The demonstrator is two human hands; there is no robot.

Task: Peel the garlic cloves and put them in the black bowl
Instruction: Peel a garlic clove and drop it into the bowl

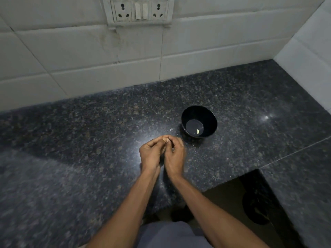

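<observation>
A garlic clove (pixel 164 139) is pinched between the curled fingertips of the left hand (pixel 150 153) and the right hand (pixel 174 154), its long axis too hidden to be told. The black bowl (pixel 199 122), with one peeled clove (pixel 197 131) inside, lies beyond and right of the fingertips, nearer the right hand.

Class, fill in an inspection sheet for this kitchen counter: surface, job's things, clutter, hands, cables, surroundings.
Surface: dark speckled granite counter, with a seam at the right.
Job's things: black bowl holds one peeled clove; another garlic clove is pinched between both hands.
Clutter: small pale flecks near the bowl, too small to identify.
Hands: left hand and right hand meet at the fingertips, fingers curled on the clove.
Cables: nothing seen.
Surroundings: white tiled wall; socket-and-switch panel.
</observation>
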